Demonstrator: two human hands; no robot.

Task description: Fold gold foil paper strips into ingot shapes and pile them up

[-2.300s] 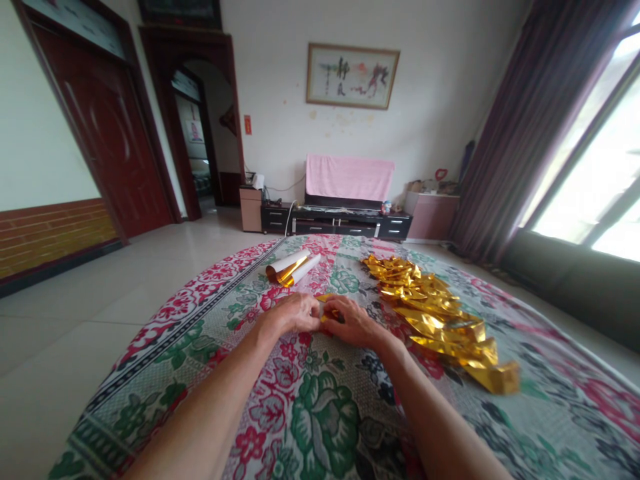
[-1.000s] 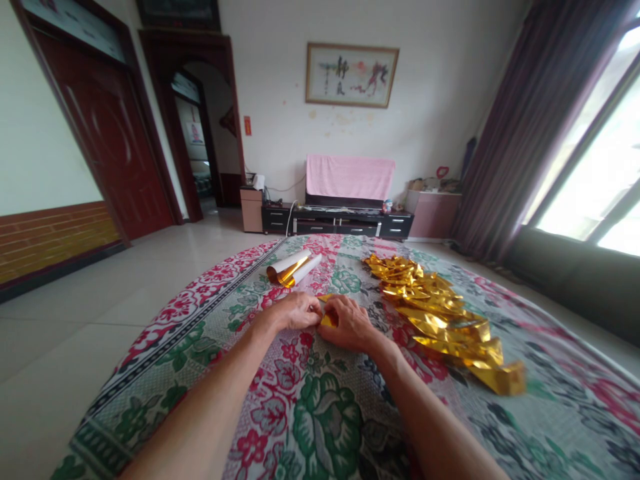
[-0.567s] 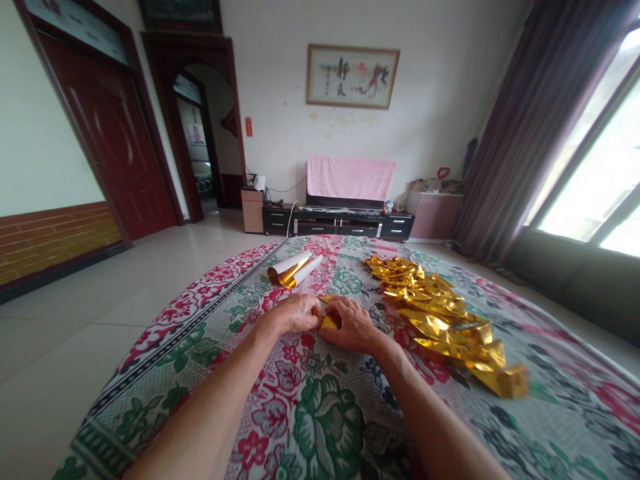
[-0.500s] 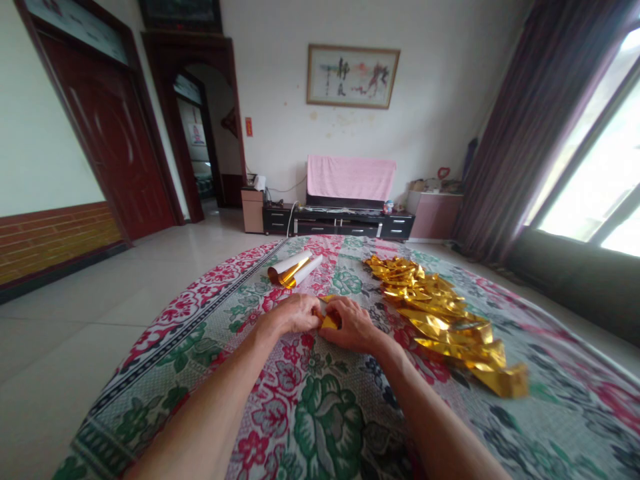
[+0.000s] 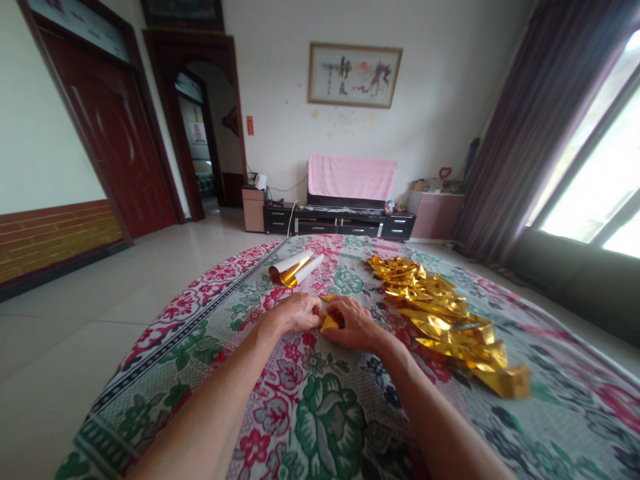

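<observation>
A small piece of gold foil paper (image 5: 329, 323) lies pinched between both my hands on the flowered cloth (image 5: 320, 413). My left hand (image 5: 295, 312) has its fingers curled down on the paper's left side. My right hand (image 5: 354, 323) grips its right side, fingers bent. Most of the paper is hidden under my fingers. A long row of folded gold foil pieces (image 5: 440, 313) runs along the cloth to the right of my right hand. A roll of gold and white foil sheets (image 5: 294, 268) lies beyond my left hand.
The cloth-covered round surface drops off to a tiled floor (image 5: 75, 313) on the left. A low TV cabinet with a pink cover (image 5: 350, 200) stands at the far wall. Dark curtains (image 5: 520, 133) and a window are on the right, dark red doors (image 5: 110, 127) on the left.
Both hands stay in the same spot, working the gold paper with small finger movements. A bit more of the gold paper shows between them now.
</observation>
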